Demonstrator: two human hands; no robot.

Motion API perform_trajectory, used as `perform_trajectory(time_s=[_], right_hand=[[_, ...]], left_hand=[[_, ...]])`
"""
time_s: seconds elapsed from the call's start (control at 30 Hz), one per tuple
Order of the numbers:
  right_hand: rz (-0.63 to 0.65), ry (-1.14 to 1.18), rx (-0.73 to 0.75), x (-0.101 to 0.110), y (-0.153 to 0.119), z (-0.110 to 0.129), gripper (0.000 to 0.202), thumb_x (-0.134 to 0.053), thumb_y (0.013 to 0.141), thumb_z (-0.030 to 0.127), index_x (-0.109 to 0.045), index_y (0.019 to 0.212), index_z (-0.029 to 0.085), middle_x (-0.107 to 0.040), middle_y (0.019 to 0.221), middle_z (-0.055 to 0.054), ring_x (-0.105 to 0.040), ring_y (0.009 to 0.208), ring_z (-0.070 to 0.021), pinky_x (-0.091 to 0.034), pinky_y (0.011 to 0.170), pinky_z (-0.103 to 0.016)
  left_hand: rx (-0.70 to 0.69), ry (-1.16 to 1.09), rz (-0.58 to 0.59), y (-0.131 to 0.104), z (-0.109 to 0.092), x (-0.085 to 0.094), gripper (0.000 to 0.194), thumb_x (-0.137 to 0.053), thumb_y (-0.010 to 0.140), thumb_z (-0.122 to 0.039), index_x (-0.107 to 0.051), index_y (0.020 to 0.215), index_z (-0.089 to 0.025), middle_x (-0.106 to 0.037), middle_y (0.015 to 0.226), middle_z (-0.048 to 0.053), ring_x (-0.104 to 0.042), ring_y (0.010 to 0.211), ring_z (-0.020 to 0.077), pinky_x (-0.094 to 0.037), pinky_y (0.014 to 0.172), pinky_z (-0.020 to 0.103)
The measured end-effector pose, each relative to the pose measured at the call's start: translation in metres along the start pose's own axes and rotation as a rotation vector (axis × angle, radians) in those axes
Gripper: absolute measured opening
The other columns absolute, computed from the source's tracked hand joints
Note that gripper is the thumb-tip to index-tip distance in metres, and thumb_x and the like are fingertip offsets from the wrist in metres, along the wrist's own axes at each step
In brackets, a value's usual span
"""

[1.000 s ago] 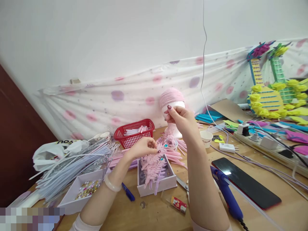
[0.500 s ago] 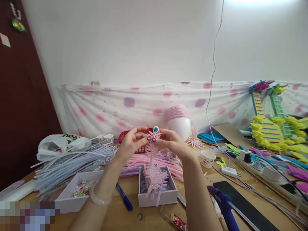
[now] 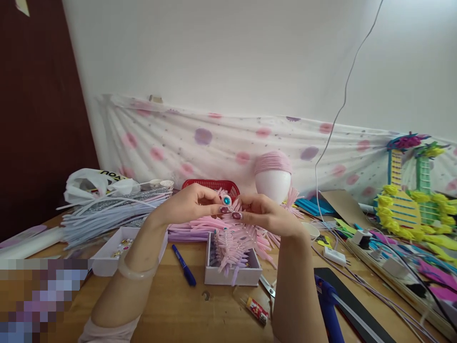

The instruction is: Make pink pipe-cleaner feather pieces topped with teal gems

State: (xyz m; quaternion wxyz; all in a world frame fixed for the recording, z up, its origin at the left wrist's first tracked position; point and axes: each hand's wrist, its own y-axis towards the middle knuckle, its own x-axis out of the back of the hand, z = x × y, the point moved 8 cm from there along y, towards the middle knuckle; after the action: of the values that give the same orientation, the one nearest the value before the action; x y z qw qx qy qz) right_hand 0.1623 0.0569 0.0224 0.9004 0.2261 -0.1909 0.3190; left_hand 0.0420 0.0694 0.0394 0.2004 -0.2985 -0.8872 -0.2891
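Note:
Both hands are raised above a white box [image 3: 232,276] and pinch a pink pipe-cleaner ornament [image 3: 246,231] with feathery side strands. A round blue gem [image 3: 226,201] with a pale rim sits at its top. My left hand [image 3: 191,205] grips it beside the gem, thumb against the fingers. From the other side my right hand [image 3: 267,214] closes on it just below the gem, the two thumbs almost touching. More pink feathery pieces [image 3: 228,250] with beads and blue gems lie in the box. The ornament's lower end overlaps them, so its edge is hard to tell.
Left stand a tray of gems [image 3: 103,259] and bundled pale pipe cleaners [image 3: 96,216]. A blue marker [image 3: 183,266], a lighter [image 3: 257,310] and scissors [image 3: 267,287] lie in front. Right are a blue glue gun [image 3: 326,300], cables and a power strip [image 3: 389,271]. Behind stand a red basket [image 3: 210,183] and white head form [image 3: 273,186].
My hands have come closer together at the gem, and the ornament has tilted, its strands now trailing toward the right. The camera view has shifted, turning slightly left.

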Motion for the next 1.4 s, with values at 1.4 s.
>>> perform_trajectory(time_s=[1.4], right_hand=[[-0.240, 0.132, 0.085, 0.007, 0.006, 0.016, 0.033, -0.073, 0.078, 0.045, -0.057, 0.075, 0.016, -0.054, 0.072, 0.001, -0.046, 0.066, -0.0113, -0.037, 0.060, -0.024]], left_hand=[[0.327, -1.308, 0.085, 0.019, 0.043, -0.045, 0.026, -0.088, 0.055, -0.025, -0.070, 0.070, -0.014, -0.069, 0.066, 0.003, -0.062, 0.065, 0.0169, -0.045, 0.071, 0.031]])
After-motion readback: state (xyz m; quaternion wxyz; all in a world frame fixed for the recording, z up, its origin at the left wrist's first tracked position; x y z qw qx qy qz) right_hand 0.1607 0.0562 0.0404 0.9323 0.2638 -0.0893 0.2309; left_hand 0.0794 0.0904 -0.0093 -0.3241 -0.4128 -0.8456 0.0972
